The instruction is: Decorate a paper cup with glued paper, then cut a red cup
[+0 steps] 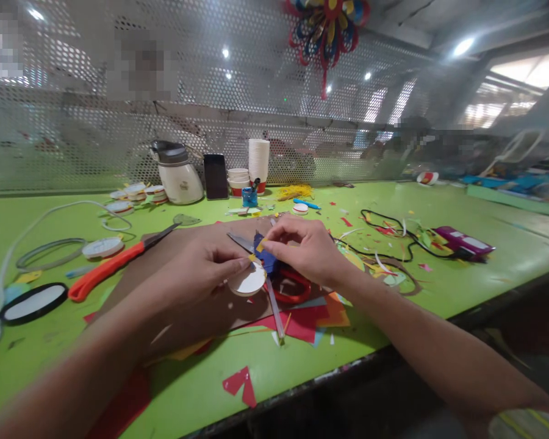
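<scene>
Lying nearest on the green desk (187, 393) is a notched red scrap (244, 384), well apart from the work. Beyond it, a clear glue stick (276, 308) projects towards the wearer from a blue glue gun (269, 262), by the brown board (196, 311). The scissors' red handles (290, 299) lie beside the gun.

Left hand (208, 262): thumb and fingers pinch the white disc (247, 281) near its rim, low over the board, face upward. A bit of yellow shows at the thumb tip. Right hand (306, 244): thumb and forefinger pinch a small yellow scrap (261, 245) just beside the disc, in front of the gun.

Assessment: the rim hold is sound, as it leaves most of the face exposed. The disc is best held level and steady, with the scrap gripped by its extreme edge and aligned before any pressing. Fingertips should avoid the nozzle (whether it is hot cannot be determined). Moving the gun and scissors aside would, in my judgement, give both wrists better room.

Farther back stand a white jug (182, 183), a dark phone (216, 177) and a paper-cup stack (258, 161), before a perforated screen (238, 122).
</scene>
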Demonstrator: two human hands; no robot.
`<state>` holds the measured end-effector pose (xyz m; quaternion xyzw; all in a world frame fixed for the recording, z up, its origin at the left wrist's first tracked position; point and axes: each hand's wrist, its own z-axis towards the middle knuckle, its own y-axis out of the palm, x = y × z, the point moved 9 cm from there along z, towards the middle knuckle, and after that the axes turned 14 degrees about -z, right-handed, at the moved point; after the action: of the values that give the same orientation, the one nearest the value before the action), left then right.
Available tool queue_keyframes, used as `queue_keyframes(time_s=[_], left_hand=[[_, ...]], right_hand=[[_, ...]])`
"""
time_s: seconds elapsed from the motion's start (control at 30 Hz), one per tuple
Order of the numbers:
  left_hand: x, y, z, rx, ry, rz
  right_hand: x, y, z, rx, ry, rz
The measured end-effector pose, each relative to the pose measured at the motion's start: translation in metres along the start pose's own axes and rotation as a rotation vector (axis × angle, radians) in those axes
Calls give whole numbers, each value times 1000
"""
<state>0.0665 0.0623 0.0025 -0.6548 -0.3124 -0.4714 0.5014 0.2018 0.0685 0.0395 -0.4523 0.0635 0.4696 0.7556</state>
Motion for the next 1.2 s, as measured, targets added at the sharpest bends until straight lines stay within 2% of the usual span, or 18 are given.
queue_keyframes(time_s=[0.13,0.23,0.43,0.53,0.77,0.97,1.2], left_hand=[[0,-5,-3,68,-36,19],[2,-5,-2,63,-36,73],[12,0,0,20,152,181],[12,1,0,9,191,222],[7,1,1,14,143,250],[2,5,-1,-4,44,162],[2,6,1,-13,85,117]], right_hand=[[-1,0,-2,6,-36,-20],[-3,5,-5,-11,-76,-112],[-5,14,-7,-17,-145,-201],[-6,17,-6,-24,-173,-205],[5,23,-6,-89,-96,-222],[4,23,-7,-102,-80,-194],[3,24,-7,-82,-110,-253]])
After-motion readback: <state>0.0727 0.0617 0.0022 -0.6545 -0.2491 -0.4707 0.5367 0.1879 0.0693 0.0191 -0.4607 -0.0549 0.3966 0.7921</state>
